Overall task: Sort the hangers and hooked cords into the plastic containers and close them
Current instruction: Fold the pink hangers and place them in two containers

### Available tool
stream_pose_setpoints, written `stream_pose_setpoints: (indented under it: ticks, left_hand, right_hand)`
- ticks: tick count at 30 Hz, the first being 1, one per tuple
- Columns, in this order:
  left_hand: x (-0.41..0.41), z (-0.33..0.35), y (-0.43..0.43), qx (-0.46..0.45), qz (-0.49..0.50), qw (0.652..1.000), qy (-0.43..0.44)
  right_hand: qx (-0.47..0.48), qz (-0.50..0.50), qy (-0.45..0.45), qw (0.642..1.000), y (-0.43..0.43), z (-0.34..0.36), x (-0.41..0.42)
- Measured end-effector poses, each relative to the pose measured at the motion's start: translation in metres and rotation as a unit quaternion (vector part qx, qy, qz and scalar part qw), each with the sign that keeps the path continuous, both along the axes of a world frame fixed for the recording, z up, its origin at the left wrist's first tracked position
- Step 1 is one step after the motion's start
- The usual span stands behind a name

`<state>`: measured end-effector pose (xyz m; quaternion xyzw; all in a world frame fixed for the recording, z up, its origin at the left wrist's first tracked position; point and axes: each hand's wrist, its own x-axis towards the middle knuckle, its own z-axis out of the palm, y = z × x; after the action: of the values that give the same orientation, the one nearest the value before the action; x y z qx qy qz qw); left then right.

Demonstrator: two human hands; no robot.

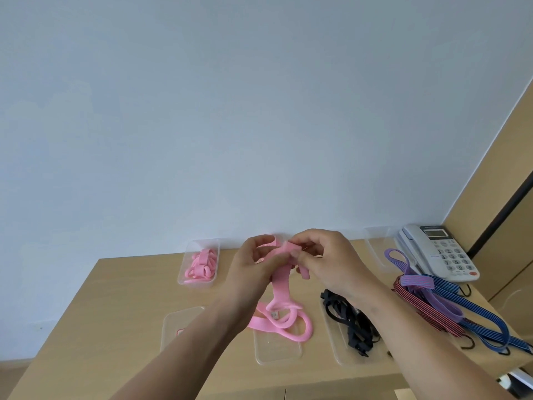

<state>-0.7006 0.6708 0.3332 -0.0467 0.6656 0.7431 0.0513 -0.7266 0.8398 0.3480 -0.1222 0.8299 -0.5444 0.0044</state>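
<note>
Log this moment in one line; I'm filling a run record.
left hand: grips pink strap | right hand: pinches same strap | striped cords: loose on table

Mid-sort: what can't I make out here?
Head view:
Top end of the pink flexible plastic hanger: wrapped by fingers of left hand and right hand.
Clear plastic tray of black hooked cords: right forearm crosses it.
Blue striped hooked cords: cut off at the right edge.
Red mark on the clear flat lid: too small, left forearm overlaps.
</note>
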Motion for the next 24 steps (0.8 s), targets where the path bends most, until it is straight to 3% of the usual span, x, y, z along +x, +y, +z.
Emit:
stream_pose_setpoints:
  ticks: [9, 14, 21, 24]
  left_hand:
    - [0.0, -0.004, 0.005, -0.045, -0.018, 0.992, -0.117]
    - [0.004, -0.004, 0.004, 0.005, -0.019, 0.995, -0.102]
    - [0.007, -0.003, 0.007, 0.057, -0.008, 0.993, -0.1]
    - [0.009, -0.004, 0.01, 0.071, -0.002, 0.992, -0.101]
  right_hand:
    - [-0.054, -0.062, 0.063, 0.995, -0.003, -0.009, 0.0]
    - [-0.035, -0.112, 0.111, 0.987, -0.003, -0.016, 0.001]
    - [0.04, -0.124, 0.286, 0.949, -0.003, -0.019, 0.007]
    - [0.041, -0.13, 0.314, 0.94, -0.005, -0.017, 0.011]
